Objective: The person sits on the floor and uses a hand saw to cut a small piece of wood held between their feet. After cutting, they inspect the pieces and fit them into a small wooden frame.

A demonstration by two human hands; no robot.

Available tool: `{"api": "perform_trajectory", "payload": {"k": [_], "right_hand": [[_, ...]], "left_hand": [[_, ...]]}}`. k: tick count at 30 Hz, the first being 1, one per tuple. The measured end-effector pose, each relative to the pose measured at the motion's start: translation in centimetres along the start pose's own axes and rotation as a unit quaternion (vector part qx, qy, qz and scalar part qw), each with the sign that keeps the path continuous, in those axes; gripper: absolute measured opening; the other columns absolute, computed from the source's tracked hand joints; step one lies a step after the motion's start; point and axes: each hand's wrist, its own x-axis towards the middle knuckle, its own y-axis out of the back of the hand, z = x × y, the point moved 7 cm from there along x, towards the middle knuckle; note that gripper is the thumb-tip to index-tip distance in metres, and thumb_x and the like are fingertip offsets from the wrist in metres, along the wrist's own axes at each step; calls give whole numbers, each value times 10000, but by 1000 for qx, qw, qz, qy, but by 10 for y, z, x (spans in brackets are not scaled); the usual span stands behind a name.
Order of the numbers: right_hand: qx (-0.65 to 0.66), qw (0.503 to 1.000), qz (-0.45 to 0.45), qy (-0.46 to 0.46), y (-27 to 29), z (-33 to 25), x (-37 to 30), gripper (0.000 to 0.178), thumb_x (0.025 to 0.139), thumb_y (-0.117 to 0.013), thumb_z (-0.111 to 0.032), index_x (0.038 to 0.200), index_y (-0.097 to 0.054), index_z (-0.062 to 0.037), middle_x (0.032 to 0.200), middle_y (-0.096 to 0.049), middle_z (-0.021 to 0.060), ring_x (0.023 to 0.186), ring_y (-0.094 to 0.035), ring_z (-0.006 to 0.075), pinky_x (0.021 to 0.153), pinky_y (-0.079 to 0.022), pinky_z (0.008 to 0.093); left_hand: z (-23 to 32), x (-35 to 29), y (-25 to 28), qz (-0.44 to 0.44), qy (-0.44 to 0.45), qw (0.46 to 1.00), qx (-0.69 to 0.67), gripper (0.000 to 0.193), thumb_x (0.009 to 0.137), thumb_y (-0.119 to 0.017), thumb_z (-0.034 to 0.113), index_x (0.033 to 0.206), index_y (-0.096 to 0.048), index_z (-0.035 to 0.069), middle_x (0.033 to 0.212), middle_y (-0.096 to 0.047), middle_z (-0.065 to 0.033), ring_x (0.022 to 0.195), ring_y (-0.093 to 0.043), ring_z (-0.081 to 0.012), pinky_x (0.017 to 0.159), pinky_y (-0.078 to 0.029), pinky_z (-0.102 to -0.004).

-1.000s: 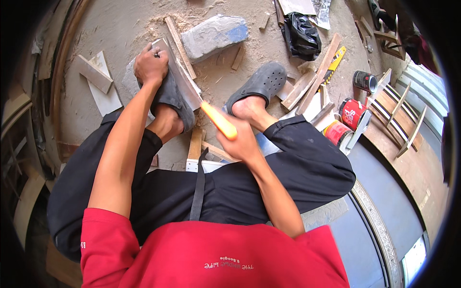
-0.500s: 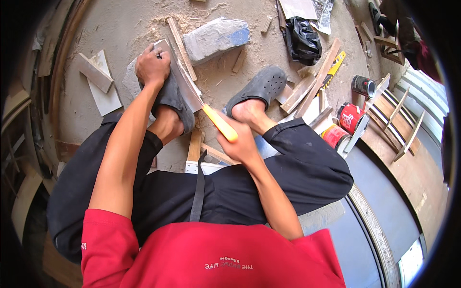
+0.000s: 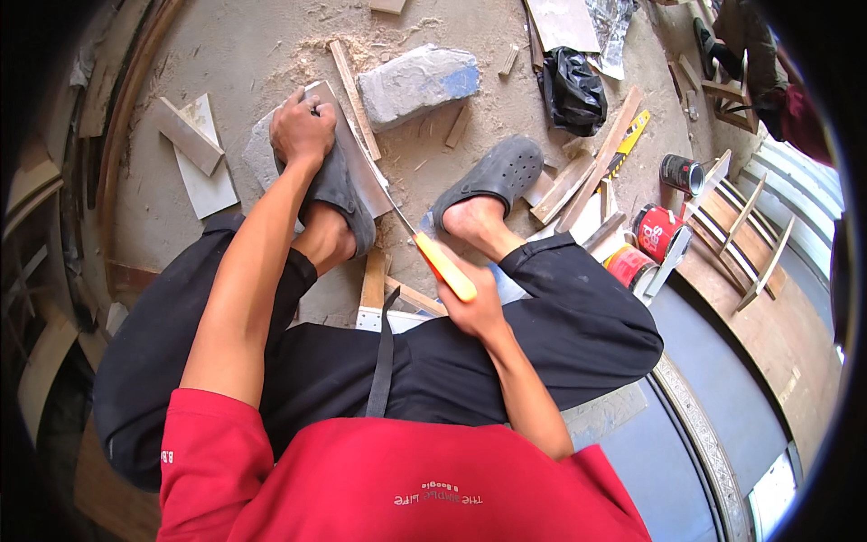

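Note:
My left hand is closed over the far end of a flat wooden board, thumb side toward its edge. The board slants toward me along the inner side of my left clog; part of it is hidden by hand and shoe. A grey stone block shows beside that foot. My right hand grips the orange-yellow handle of a handsaw. Its thin blade, seen nearly edge-on, runs along the board's right edge; its teeth cannot be made out. My right clog stands to the right.
Ahead lies another stone block beside a wood strip. Wood offcuts, a yellow-and-black tool, a black plastic bag and paint cans sit at right. Another person's red sleeve shows far right.
My right hand has drawn the saw back toward me and slightly right, so more thin blade shows beyond the board. My left hand stays on the board. The whole view has shifted slightly.

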Motion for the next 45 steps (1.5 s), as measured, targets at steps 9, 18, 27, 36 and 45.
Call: {"api": "perform_trajectory", "payload": {"k": [9, 18, 27, 36, 45], "right_hand": [[-7, 1000, 6, -17, -6, 1, -9, 480, 777, -595, -14, 1256, -577, 17, 874, -667, 220, 727, -674, 275, 694, -522, 344], [9, 1000, 4, -29, -4, 5, 0, 444, 780, -609, -3, 1224, -604, 4, 800, -655, 180, 671, -639, 214, 679, -519, 319], [39, 999, -10, -19, -4, 7, 16, 520, 765, -606, -20, 1284, -579, -29, 845, -666, 204, 720, -687, 265, 707, -522, 313], [73, 993, -44, -78, 7, 5, 24, 540, 753, -613, -12, 1291, -570, -5, 953, -676, 224, 738, -684, 275, 720, -527, 314], [57, 995, -13, -78, 14, -4, 28, 541, 768, -630, -40, 1304, -564, -45, 877, -658, 229, 710, -669, 318, 666, -518, 334]], "left_hand": [[2, 0, 1, -8, 11, 1000, 6, 338, 761, -580, 299, 998, -765, 145, 1271, -626, -51, 1107, -592, -290, 1003, -423, -377], [-1, 1, -2, -3, 5, 1000, 0, 346, 772, -576, 323, 1009, -762, 151, 1281, -620, -45, 1135, -581, -288, 1010, -424, -377], [-2, 2, -3, -17, 4, 999, 29, 351, 775, -571, 328, 1011, -763, 155, 1287, -619, -30, 1100, -604, -295, 990, -446, -383], [-5, 0, -5, -13, -3, 999, 37, 353, 775, -576, 330, 1018, -761, 153, 1303, -608, -27, 1105, -599, -300, 988, -449, -379], [0, 3, -6, -20, -7, 1000, 23, 346, 783, -575, 328, 1019, -761, 158, 1304, -607, -36, 1135, -587, -297, 999, -444, -379]]}}
